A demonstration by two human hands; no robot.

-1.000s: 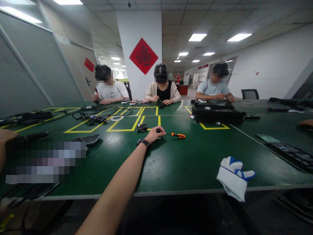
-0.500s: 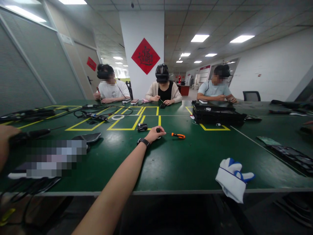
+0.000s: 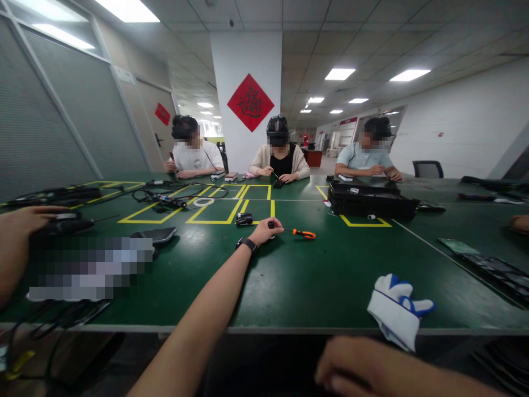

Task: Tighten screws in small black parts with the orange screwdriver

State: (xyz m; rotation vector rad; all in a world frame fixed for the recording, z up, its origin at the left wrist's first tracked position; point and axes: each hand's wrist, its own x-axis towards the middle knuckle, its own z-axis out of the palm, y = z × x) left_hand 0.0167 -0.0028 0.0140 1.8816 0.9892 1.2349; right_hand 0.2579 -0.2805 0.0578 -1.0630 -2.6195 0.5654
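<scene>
My left hand [image 3: 266, 231], wearing a dark wrist band, is stretched over the green table with its fingers closed on a small black part [image 3: 271, 224]; a pale bit shows under the fingertips. Just to the right of those fingers lies a screwdriver [image 3: 303, 234] with an orange and black handle, its thin shaft pointing at them. A black cylindrical piece [image 3: 244, 219] lies behind my left wrist. My right hand [image 3: 351, 361] is low in front of the table edge, blurred, its fingers bent downward and partly hidden. The nearest thing to it is a white and blue glove [image 3: 397, 309].
At left, a co-worker's hand [image 3: 16, 237] is by a black tool [image 3: 68, 226] and a blurred-out device [image 3: 95, 267]. Cables [image 3: 165, 196] and a white ring [image 3: 204, 202] lie farther back. A black case [image 3: 372, 199] and circuit board [image 3: 487, 264] are at right. Three people sit opposite.
My right hand has come into view at the bottom right. The left hand keeps its hold on the black part. The co-worker's hand at left has shifted and shows its fingers stretched out.
</scene>
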